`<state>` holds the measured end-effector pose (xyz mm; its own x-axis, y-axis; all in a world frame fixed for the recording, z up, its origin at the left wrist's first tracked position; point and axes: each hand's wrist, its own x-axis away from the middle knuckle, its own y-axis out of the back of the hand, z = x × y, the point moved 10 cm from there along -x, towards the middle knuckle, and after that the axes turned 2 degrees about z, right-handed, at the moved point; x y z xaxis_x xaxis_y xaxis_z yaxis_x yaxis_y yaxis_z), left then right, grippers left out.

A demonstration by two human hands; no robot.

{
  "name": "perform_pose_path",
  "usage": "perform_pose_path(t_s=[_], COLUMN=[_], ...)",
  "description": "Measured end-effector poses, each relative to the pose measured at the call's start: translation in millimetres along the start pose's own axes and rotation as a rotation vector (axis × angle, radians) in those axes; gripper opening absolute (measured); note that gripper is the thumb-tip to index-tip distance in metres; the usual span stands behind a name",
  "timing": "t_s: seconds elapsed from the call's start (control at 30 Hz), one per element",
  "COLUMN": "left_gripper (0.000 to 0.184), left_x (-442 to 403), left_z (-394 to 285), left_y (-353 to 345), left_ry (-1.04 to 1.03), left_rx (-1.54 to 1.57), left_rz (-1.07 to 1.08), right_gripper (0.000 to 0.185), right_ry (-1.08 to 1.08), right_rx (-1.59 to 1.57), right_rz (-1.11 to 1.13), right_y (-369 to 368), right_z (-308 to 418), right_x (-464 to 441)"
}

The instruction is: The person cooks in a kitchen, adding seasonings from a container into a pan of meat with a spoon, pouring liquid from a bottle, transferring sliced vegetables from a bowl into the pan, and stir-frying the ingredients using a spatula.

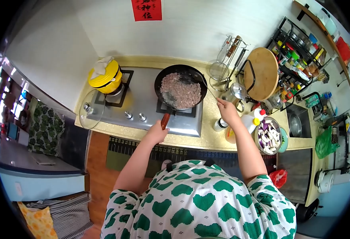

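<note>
A black frying pan (159,85) sits on the right burner of the steel gas stove (143,91), with pinkish minced meat (189,95) spread inside it. My left hand (156,132) is closed around the pan's reddish-brown wooden handle (165,120). To the right of the pan, my right hand (227,111) is closed on the end of a spatula (211,91). Its thin handle slants over the pan's rim, and its dark head is hard to make out against the pan.
A yellow pot (105,79) with a cloth on top stands on the left burner, beside a glass lid (91,111). Bottles (248,121) and a bowl of cut purple-and-white vegetables (268,137) are close to my right forearm. A round cutting board (261,73) leans behind.
</note>
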<state>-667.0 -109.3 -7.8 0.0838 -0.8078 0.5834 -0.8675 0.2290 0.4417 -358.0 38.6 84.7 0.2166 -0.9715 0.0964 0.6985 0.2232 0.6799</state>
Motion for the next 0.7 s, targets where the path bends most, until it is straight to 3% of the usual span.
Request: perform_pose_path(t_s=[0.07, 0.27, 0.47, 0.5, 0.57, 0.63, 0.7], left_gripper=[0.042, 0.04, 0.042, 0.042, 0.041, 0.041, 0.042], left_x=[-1, 1, -4, -3, -6, -7, -7], left_z=[0, -3, 1, 0, 4, 4, 4], left_y=[0, 2, 1, 1, 1, 3, 4], left_ry=[-0.004, -0.012, -0.027, -0.024, -0.029, -0.033, -0.02], left_rx=[0.001, -0.005, 0.027, 0.03, 0.013, 0.005, 0.002], left_rz=[0.001, 0.012, -0.002, -0.006, -0.016, -0.021, -0.01], right_gripper=[0.039, 0.036, 0.034, 0.034, 0.034, 0.034, 0.033], right_ry=[-0.007, -0.089, 0.312, 0.348, 0.183, 0.347, 0.304], right_rx=[0.052, 0.175, 0.419, 0.503, 0.817, 0.9, 0.966], right_rz=[-0.074, 0.048, 0.198, 0.244, 0.381, 0.297, 0.304], right_y=[2, -26, -52, -49, -28, 0, 35], right_z=[-5, 14, 52, 64, 95, 115, 132], right_x=[-7, -41, -57, -51, -33, -30, -16])
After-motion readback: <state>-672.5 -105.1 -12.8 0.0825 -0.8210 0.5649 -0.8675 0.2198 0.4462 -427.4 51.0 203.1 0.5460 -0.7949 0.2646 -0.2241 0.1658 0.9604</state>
